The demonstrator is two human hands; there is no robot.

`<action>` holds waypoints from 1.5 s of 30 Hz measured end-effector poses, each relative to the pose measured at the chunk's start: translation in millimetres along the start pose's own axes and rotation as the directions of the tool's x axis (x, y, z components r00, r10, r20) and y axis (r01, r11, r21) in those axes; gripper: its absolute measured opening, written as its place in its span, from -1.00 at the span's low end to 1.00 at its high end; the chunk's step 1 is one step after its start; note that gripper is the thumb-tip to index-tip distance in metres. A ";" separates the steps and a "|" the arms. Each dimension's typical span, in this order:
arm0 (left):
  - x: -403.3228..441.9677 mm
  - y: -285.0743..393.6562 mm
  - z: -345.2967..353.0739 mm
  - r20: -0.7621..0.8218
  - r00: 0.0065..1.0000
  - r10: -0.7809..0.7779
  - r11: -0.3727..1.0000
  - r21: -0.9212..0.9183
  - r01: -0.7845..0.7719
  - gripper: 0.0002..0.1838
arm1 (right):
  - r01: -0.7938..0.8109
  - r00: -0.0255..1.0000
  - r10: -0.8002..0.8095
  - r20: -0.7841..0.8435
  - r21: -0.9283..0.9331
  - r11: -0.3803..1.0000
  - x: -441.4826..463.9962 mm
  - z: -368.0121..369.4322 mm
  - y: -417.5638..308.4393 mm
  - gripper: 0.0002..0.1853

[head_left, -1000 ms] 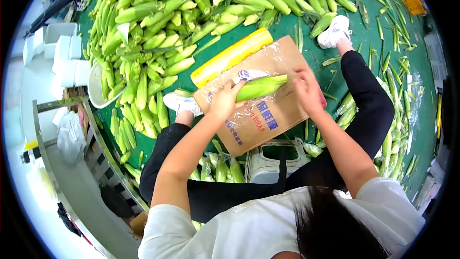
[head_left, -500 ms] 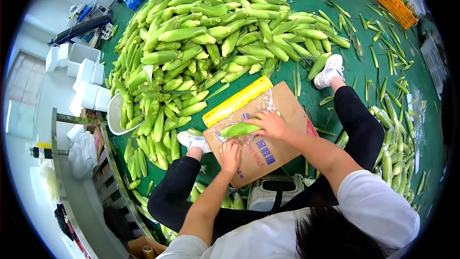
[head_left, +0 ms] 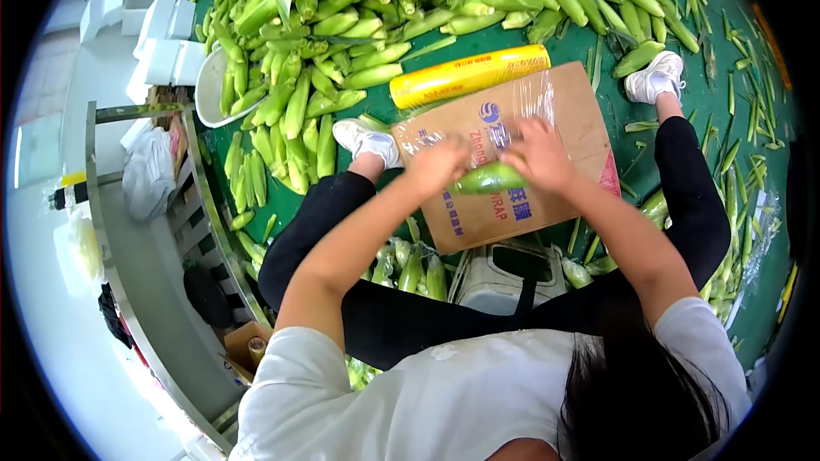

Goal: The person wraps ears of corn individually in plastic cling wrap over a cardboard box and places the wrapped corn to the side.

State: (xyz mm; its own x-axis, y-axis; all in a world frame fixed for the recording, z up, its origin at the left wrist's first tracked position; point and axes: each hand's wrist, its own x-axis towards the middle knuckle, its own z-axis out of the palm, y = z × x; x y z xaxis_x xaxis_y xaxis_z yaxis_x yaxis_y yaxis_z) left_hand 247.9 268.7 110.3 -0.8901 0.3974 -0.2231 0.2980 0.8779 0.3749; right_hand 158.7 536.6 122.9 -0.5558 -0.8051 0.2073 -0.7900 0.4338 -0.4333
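Observation:
One green corn cob [head_left: 490, 178] lies crosswise over the cardboard sheet [head_left: 581, 119], below my two hands. My left hand [head_left: 441, 162] is just above the cob's left end, its fingers blurred by motion. At the cob's right end is my right hand [head_left: 538, 152], fingers bent and blurred; whether it grips the cob or film is unclear. Clear plastic film [head_left: 536, 94] shines on the cardboard. Along the sheet's far edge rests a yellow roll [head_left: 470, 76].
A large heap of corn [head_left: 342, 21] lies beyond the roll. At left are a white basin [head_left: 212, 90] and a metal-framed rack [head_left: 98, 196]. A white stool [head_left: 504, 277] stands near my legs. Wrapped corn [head_left: 414, 271] lies beside it.
The corn cob has moved nearer to my body on the cardboard. My right hand has drawn back from atop the cob to its right end; the view has also shifted.

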 end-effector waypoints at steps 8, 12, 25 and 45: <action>89.7 -66.0 -145.6 -0.154 0.923 -0.352 0.874 -0.407 0.266 -0.33 | -0.004 0.962 0.032 0.273 -0.100 0.995 90.8 8.5 -13.8 -0.51; 134.9 -49.0 -66.8 -0.310 0.934 0.179 0.853 -0.424 -0.305 -0.51 | -0.186 0.797 0.242 0.554 -0.156 0.970 111.1 2.7 -29.6 -0.37; 83.5 47.7 18.6 -0.177 0.951 0.255 0.966 0.077 -0.245 -0.30 | -0.741 0.082 -0.673 0.735 0.496 0.452 -47.1 -53.2 -129.1 -0.01; -190.3 69.7 -189.6 -0.176 0.919 -0.353 0.926 0.077 0.370 -0.78 | -0.217 0.798 -0.231 0.557 0.623 0.752 94.5 -134.5 -184.9 -0.31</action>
State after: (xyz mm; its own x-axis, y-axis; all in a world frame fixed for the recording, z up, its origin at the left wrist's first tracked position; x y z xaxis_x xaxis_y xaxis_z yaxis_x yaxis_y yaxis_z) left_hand 372.7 203.6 349.5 -0.9838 0.0083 -0.1792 -0.0273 0.9804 0.1953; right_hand 217.5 434.7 340.6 -0.1167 -0.9679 -0.2226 -0.3121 0.2485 -0.9170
